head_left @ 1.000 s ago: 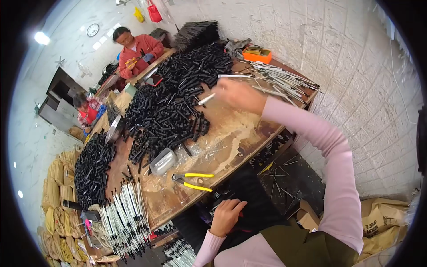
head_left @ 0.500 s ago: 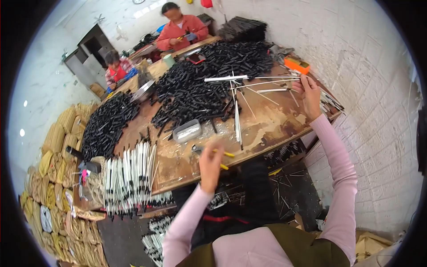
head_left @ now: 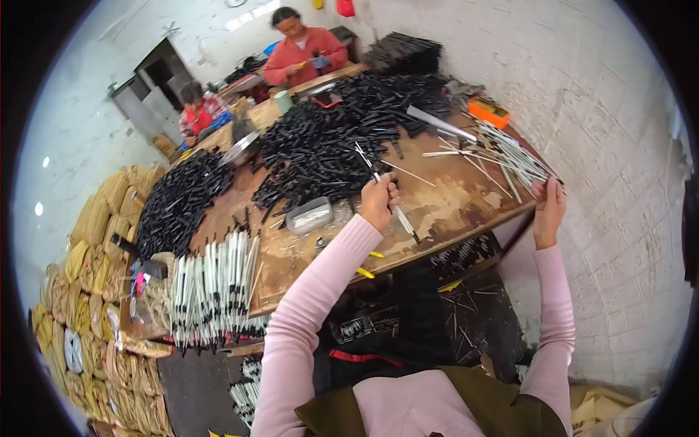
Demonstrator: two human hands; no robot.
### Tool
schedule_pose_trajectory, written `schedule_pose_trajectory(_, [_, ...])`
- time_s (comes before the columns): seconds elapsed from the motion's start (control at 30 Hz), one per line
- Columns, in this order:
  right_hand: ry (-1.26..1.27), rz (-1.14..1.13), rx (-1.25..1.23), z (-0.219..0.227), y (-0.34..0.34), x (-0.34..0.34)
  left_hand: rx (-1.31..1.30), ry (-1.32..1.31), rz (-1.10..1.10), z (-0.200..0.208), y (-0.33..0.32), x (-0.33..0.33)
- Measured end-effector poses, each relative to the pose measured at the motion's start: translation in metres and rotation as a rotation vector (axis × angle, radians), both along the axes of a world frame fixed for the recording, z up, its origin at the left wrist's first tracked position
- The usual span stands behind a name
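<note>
My left hand point(head_left: 380, 204) is closed round a slim white rod bundle with black fittings point(head_left: 404, 221), held upright at a slant over the middle of the table. At the table's right corner my right hand point(head_left: 549, 215) pinches the near ends of thin white rods point(head_left: 513, 162), which lie in a loose fanned pile; how many it grips cannot be told. A white tapered bundle point(head_left: 442, 124) lies beyond that pile. Below my left hand, yellow-handled pliers point(head_left: 365, 272) are partly hidden by my forearm.
Black fittings point(head_left: 320, 149) are heaped across the wooden table point(head_left: 444, 211). A clear plastic box point(head_left: 309, 215), an orange box point(head_left: 488, 113) and stacked white-and-black bundles point(head_left: 211, 291) lie around. Two people point(head_left: 306, 54) work beyond; sacks point(head_left: 95, 277) are piled at left.
My left hand has gone from beside the pliers up to the rod bundle and closed on it. My right hand has moved down toward the table's right corner; the white tapered bundle has shifted right.
</note>
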State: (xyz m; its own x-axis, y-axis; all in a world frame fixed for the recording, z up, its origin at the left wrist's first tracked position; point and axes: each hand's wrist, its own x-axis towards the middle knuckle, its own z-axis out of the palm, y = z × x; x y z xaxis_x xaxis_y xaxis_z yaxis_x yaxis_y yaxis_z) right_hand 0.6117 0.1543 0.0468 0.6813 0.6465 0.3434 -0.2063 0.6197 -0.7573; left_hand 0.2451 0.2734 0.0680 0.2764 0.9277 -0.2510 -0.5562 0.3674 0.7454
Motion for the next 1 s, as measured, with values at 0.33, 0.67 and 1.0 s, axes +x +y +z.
schedule_pose_trajectory(0.33, [0.262, 0.087, -0.064, -0.031, -0.061, -0.047, 0.481, 0.35, -0.429, 0.026, -0.057, 0.066])
schedule_pose_trajectory(0.67, [-0.393, 1.033, -0.736, -0.027, -0.133, -0.147, 0.189, 0.002, 0.067, 0.025, -0.131, -0.009])
schedule_pose_trajectory(1.0, [-1.904, -0.366, -0.636, -0.012, 0.049, -0.16, 0.009, 0.008, -0.625, 0.056, -0.202, -0.039])
